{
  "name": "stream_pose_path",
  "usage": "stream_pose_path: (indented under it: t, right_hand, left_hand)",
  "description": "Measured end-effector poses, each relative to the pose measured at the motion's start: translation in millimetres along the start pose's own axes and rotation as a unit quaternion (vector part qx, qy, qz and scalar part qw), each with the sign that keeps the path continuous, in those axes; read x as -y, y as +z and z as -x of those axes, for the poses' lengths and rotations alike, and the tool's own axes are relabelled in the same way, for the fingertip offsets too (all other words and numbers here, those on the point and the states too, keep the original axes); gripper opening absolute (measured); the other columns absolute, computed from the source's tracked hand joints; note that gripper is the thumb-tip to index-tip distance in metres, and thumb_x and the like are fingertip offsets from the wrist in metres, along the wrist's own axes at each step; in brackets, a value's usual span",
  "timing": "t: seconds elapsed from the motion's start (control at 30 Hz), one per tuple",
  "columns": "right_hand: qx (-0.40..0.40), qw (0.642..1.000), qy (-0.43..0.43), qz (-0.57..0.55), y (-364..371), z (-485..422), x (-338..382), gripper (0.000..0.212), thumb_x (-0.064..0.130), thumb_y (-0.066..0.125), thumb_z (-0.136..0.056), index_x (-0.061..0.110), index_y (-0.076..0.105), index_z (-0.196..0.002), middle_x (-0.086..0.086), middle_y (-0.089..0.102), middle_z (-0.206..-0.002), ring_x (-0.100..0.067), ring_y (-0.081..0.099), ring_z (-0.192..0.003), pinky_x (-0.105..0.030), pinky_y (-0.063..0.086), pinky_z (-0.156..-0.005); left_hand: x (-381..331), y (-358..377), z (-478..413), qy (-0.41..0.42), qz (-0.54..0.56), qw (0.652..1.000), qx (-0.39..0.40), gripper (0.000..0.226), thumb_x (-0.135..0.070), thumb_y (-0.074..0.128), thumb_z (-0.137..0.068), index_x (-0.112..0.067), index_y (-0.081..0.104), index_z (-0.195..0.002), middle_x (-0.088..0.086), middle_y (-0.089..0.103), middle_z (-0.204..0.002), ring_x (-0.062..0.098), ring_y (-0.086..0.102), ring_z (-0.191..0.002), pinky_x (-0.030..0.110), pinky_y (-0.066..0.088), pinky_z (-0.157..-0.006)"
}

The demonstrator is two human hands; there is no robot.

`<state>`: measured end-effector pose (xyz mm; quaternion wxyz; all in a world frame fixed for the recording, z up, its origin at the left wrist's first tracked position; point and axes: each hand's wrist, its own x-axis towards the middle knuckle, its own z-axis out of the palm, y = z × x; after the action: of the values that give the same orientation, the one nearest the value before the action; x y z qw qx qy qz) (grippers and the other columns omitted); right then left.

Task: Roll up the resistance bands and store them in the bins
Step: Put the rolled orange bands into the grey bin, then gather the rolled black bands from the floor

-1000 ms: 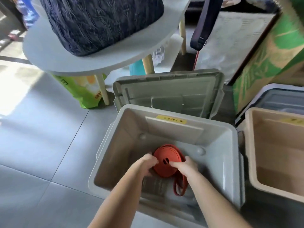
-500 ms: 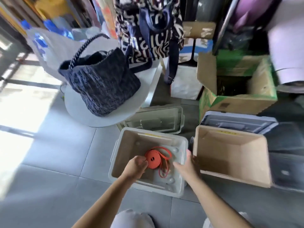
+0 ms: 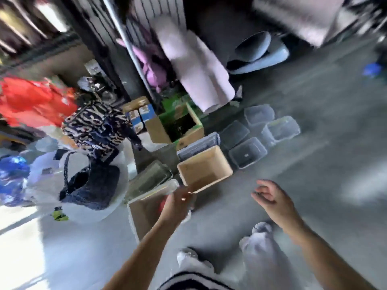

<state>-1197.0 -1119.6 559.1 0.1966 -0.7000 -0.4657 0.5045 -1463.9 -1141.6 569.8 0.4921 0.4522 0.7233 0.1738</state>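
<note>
So a second ago both hands were down in the pale grey plastic storage bin (image 3: 137, 216), pressing on the orange-red coiled rubber resistance band (image 3: 162, 204). Now they've both come off it. The right hand (image 3: 270, 198) has swung out over the grey floor (image 3: 314, 185), fingers loose and spread, holding nothing. The left hand (image 3: 180, 203) hangs over the bin's far corner. It's too smeared to tell whether its fingers are curled or slack, though I can't make out anything in it. The band itself stayed in the bin, with just a sliver of red peeking out beside the left wrist. The whole view has also whipped up and to the right, so everything's blurry.

My read is that this band counts as stored and the person is turning to look for the next one. No other band shows up anywhere in the shot, though.

Around it, a beige plastic bin (image 3: 206, 168) sits just beside the grey one, with a ribbed grey lid (image 3: 199, 143) propped behind it. The grey bin's own flat lid (image 3: 150, 178) lies at its far side. Beyond that there's a cluster of clear plastic tubs (image 3: 247, 155), a green cardboard box (image 3: 178, 124) and a lilac rolled mat (image 3: 199, 70). Off to the left, a dark knitted bag (image 3: 92, 185) sits on a pale round surface (image 3: 90, 215). Nothing looks to be blocking either bin's mouth. The clutter seems more of a tripping hazard than anything.
</note>
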Motion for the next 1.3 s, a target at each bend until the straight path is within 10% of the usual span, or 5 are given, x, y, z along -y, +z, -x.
stream_pose_path:
  t: [0.13,0.33,0.63,0.77,1.3]
  right_hand:
    - [-0.109,0.986,0.02,-0.127,-94.1,29.7,-38.1,0.029,0.011,0.066,-0.086,0.022,0.058,-0.112,0.005,0.068,-0.09,0.0,0.064,-0.075,-0.006,0.044,-0.062]
    - [-0.186,0.972,0.068,-0.124,-244.7,35.2,-93.0,0.028,0.012,0.067,-0.085,0.019,0.06,-0.112,0.004,0.069,-0.082,-0.001,0.061,-0.068,-0.013,0.044,-0.063]
    - [-0.263,0.939,0.09,-0.201,-429.3,-69.1,-136.0,0.025,0.017,0.067,-0.086,0.027,0.061,-0.108,-0.001,0.07,-0.093,-0.019,0.066,-0.089,-0.043,0.051,-0.089]
    - [-0.282,0.932,0.093,-0.206,-507.6,-132.5,-150.7,0.025,0.016,0.067,-0.085,0.034,0.06,-0.101,0.003,0.07,-0.092,-0.015,0.066,-0.088,-0.041,0.051,-0.09]
    - [-0.305,0.904,0.16,-0.254,-857.9,-360.3,-202.5,0.018,0.006,0.067,-0.084,0.022,0.067,-0.092,0.001,0.072,-0.08,-0.016,0.069,-0.079,-0.03,0.049,-0.069]
  left_hand:
    - [-108.6,82.1,-25.0,0.099,-0.074,0.991,0.06,0.026,-0.011,0.056,-0.087,-0.033,0.057,-0.075,-0.011,0.058,-0.065,0.01,0.056,-0.058,0.026,0.046,-0.056]
    - [-218.2,223.7,-42.2,0.119,-0.067,0.985,0.103,0.016,-0.009,0.056,-0.091,-0.02,0.065,-0.083,0.013,0.067,-0.076,0.025,0.057,-0.062,0.04,0.048,-0.059]
    - [-294.4,355.2,-112.5,0.037,-0.082,0.983,0.16,0.018,-0.006,0.058,-0.09,-0.023,0.06,-0.089,0.004,0.065,-0.082,0.002,0.059,-0.054,0.024,0.042,-0.054]
    - [-354.2,408.5,-189.2,0.009,-0.071,0.988,0.137,0.008,-0.007,0.057,-0.091,-0.009,0.061,-0.098,0.007,0.064,-0.08,0.015,0.06,-0.062,0.031,0.044,-0.061]
    - [-886.6,720.7,-406.8,0.206,-0.042,0.95,0.232,0.012,-0.011,0.056,-0.092,-0.01,0.06,-0.103,0.01,0.062,-0.096,0.011,0.061,-0.068,0.022,0.042,-0.06]
